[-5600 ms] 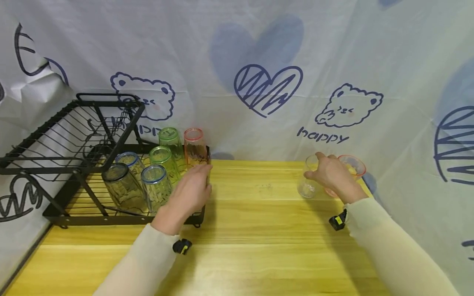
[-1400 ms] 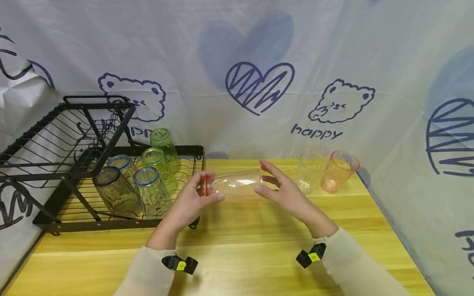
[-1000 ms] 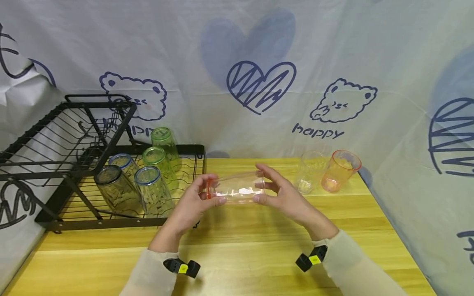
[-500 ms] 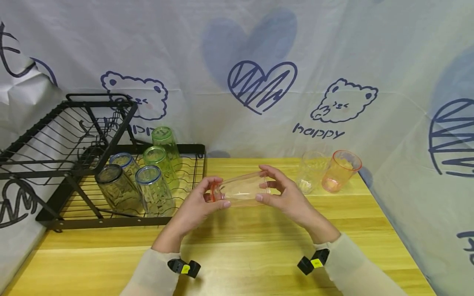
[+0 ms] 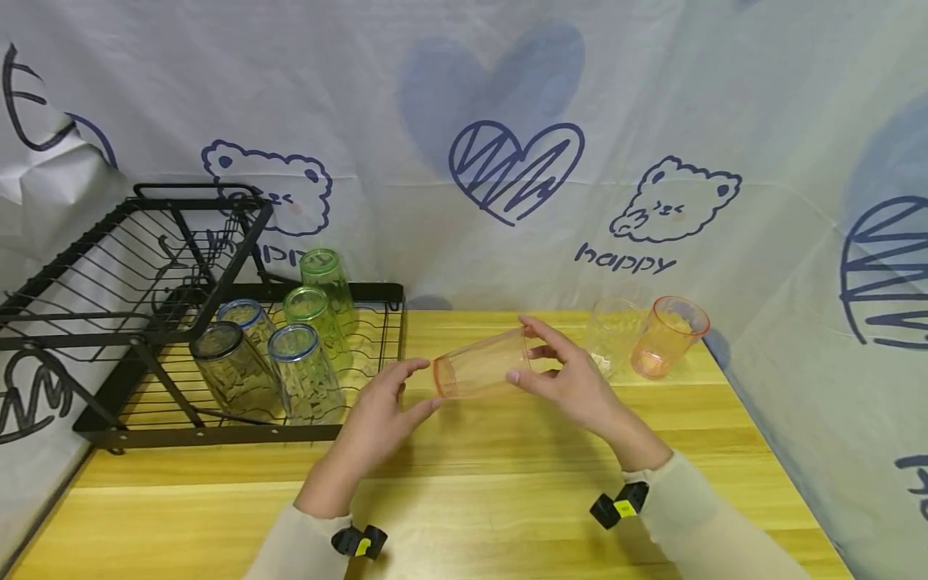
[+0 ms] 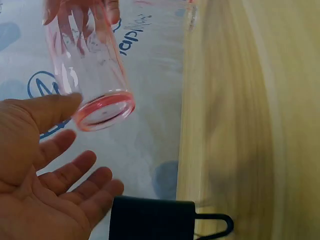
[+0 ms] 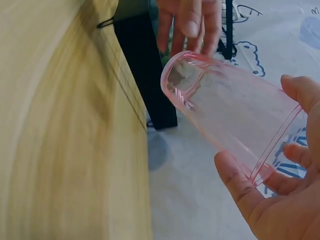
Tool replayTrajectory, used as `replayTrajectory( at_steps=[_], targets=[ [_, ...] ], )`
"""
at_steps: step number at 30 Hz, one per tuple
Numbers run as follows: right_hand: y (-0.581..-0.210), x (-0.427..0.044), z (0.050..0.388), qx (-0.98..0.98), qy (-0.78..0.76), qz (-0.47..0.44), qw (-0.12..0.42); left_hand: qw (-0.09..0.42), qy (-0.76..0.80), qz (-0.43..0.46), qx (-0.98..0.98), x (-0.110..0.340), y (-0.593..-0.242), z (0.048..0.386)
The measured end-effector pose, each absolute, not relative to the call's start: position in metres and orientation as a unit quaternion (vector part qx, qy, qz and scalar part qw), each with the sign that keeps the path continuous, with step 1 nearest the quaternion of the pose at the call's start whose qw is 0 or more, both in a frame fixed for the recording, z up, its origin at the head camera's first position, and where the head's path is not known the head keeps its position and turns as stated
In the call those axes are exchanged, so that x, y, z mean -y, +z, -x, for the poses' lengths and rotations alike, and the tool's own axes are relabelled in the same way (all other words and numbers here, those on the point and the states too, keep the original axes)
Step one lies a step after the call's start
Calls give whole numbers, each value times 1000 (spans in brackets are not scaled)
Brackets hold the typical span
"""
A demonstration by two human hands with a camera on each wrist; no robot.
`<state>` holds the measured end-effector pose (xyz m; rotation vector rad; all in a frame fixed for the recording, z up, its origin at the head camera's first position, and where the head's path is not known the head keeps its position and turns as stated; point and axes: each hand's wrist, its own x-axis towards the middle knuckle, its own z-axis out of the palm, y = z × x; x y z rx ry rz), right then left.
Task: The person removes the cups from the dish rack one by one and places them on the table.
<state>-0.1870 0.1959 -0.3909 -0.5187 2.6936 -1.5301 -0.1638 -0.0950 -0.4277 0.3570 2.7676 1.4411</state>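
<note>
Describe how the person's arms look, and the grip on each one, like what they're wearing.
The left sleeve and right sleeve are long, plain and off-white. At each wrist sits a small, blocky black unit, left unit and right unit, marked with yellow; no cables show. The left grip and right grip are bare hands, without gloves or visible rings.

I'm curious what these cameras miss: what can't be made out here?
Drying rack: the head view's left edge cuts off its upper tier's end.
Clear glass: the right hand hides part of its base in the head view.
Right hand: the right wrist view's right edge cuts off part of it.
Left hand: its thumb overlaps the held pink glass in the left wrist view, so whether they touch is unclear.
</note>
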Motion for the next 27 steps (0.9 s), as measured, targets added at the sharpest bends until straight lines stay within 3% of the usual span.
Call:
replayTrajectory(
  at_steps=[10, 17, 27],
  targets=[
    [-359, -206, 212, -940, -277, 189, -53, -53, 318, -128, -938, 104, -436, 148],
    [-347, -205, 232, -969, -174, 175, -15, -52, 284, -142, -947, 106, -445, 145],
    [-359, -205, 245, -984, -117, 132, 14, -31, 287, -132, -948, 104, -448, 144]
  ],
)
